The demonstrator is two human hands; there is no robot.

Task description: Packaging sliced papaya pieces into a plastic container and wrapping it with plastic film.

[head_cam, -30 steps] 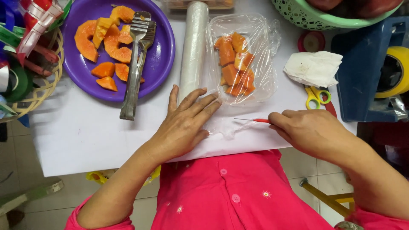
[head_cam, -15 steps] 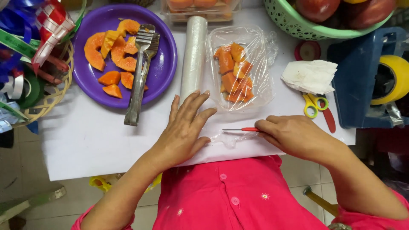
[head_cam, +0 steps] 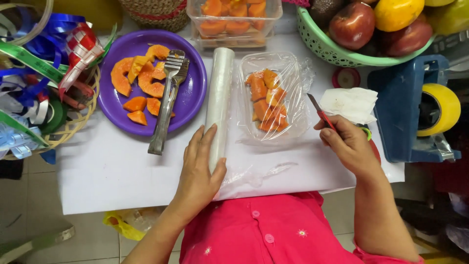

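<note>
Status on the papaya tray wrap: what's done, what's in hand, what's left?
Done: the clear tray of papaya pieces has film draped over it, and a loose strip of film lies on the table near the person. In hand: the left hand rests on the cling film roll; the right hand holds a small red-handled cutter beside the tray. Left: film edges look loose around the tray; more papaya sits on the purple plate.

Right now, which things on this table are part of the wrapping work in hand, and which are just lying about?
In use:
left hand on the cling film roll
right hand holding a red-handled cutter
film-covered tray of orange fruit pieces

Lying about:
purple plate with tongs
green fruit basket
blue tape dispenser
ribbon basket
white tissue
</note>
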